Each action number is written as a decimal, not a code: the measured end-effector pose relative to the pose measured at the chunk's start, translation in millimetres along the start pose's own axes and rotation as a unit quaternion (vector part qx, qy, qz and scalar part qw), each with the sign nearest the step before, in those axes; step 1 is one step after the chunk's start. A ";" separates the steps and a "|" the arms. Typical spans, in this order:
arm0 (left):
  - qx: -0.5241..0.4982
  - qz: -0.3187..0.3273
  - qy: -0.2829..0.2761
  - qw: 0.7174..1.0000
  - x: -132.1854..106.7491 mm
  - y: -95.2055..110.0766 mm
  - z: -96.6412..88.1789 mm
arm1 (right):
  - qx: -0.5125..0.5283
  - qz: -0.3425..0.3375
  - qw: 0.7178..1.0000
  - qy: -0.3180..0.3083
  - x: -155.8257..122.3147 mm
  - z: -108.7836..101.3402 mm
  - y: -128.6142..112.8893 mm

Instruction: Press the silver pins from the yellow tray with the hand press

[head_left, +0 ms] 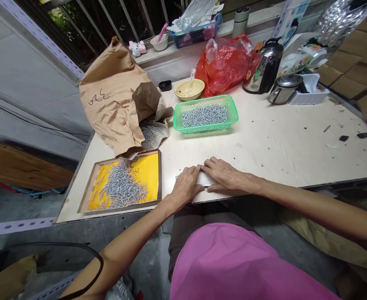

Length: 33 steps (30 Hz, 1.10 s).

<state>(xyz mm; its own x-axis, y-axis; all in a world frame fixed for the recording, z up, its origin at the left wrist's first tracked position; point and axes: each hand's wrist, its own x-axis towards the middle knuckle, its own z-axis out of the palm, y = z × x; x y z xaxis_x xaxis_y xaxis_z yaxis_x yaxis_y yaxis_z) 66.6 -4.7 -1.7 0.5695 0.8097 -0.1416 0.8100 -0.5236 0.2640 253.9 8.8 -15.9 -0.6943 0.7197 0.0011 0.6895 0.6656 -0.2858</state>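
Both hands rest at the front edge of the table, gripping a flat, silvery-grey piece (pixel 205 179) that is mostly covered by them. My left hand (pixel 186 184) has its fingers bent over the left end, thumb toward the middle. Over the right end curls my right hand (pixel 223 176), its thumb close to the left one. To the left, a shallow tray (pixel 160 177) with a yellow bottom holds a heap of small metal pins (pixel 121 183). Beyond the hands stands a green plastic basket (pixel 233 112) with many similar pins inside.
A crumpled brown paper bag (pixel 114 104) lies open behind the tray, pins at its mouth. Farther back are a yellow bowl (pixel 189 95), a red plastic bag (pixel 222 68), a kettle (pixel 266 66) and a lidded metal pot (pixel 285 89). Dark scraps (pixel 343 138) lie at right.
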 end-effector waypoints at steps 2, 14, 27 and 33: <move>0.009 0.011 -0.014 1.000 2.6 -2.4 -2.6 | 0.004 0.013 1.000 -0.011 -4.4 -5.5 1.7; 0.090 0.031 -0.024 0.995 7.3 -1.8 -3.7 | -0.058 0.060 0.995 -0.056 -1.8 -8.7 -11.5; 0.079 -0.053 0.012 0.995 12.7 2.0 -0.6 | -0.033 0.013 0.999 0.014 9.2 -2.2 14.0; 0.028 -0.037 0.108 0.993 -11.9 22.7 31.0 | 0.020 -0.024 0.999 -0.037 13.8 -17.3 34.1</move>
<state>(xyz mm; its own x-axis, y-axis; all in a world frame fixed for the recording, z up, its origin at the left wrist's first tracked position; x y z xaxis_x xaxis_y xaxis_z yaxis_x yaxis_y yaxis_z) 82.6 -34.4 -23.6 0.4691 0.8817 0.0507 0.8588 -0.4688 0.2068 271.4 44.9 -9.0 -0.7414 0.6688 -0.0550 0.6467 0.6902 -0.3246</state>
